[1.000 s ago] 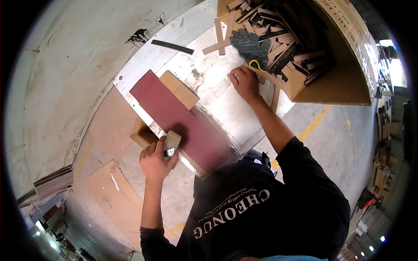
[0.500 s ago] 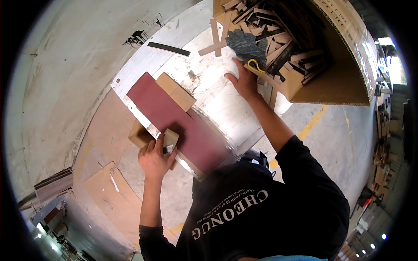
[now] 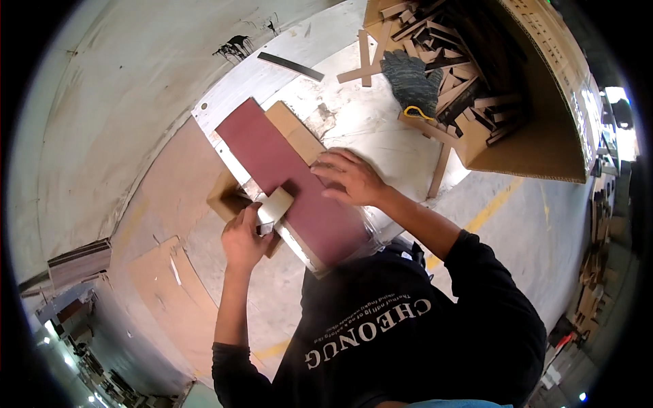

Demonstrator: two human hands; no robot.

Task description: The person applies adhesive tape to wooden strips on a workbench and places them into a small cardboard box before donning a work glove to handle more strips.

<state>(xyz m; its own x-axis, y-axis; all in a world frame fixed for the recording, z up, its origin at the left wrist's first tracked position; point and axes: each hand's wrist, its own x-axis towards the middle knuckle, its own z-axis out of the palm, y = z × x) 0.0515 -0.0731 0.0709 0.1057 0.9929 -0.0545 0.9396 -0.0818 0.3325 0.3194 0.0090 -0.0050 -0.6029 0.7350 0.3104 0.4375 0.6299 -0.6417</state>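
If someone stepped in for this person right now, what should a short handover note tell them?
Left hand: grips a tape roll at the near edge of the dark red board.
Right hand: flat on the board, pressing it down.
The board lies on cardboard pieces on the white table.
Grey glove lies by the scrap box.
Done: board placed and held.
Left: no tape strip visible yet.
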